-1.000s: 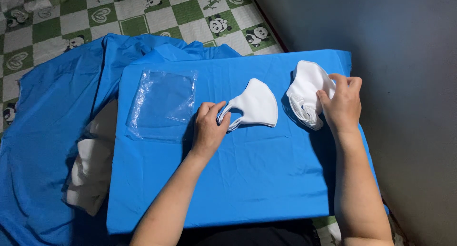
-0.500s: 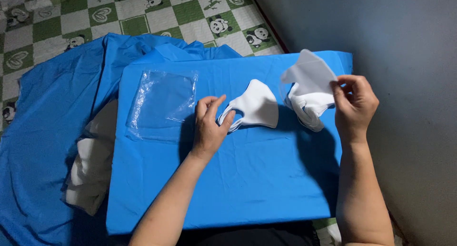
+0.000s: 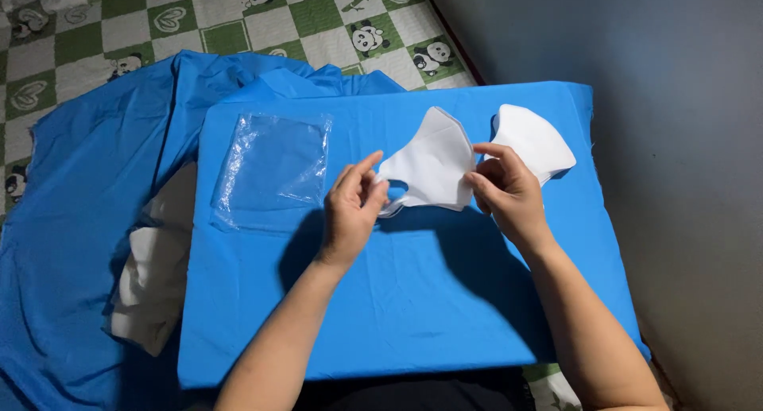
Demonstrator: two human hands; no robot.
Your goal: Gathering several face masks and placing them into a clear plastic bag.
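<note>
So I had two hands up over the blue surface. My left hand pinched the left end of one white mask between thumb and fingers. My right hand pinched the right edge of the same mask. The mask was lifted a little off the surface, stretched between both hands.

I counted the masks I could see. One was in my hands. More white masks lay in a small stack just behind my right hand, near the far right corner of the surface. I could not tell how many were in that stack.

I saw one clear plastic bag. It lay flat on the left part of the surface, near my left hand but not touching it.

The surface was flat and covered all over in bright blue cloth. A bigger blue sheet was spread on the left side, all crinkly. One lump of white cloth poked out beside the left edge of the surface, lying on that sheet.

Past the sheet was one green and white checked mat with little panda pictures on it. On the right stood a plain grey wall.
</note>
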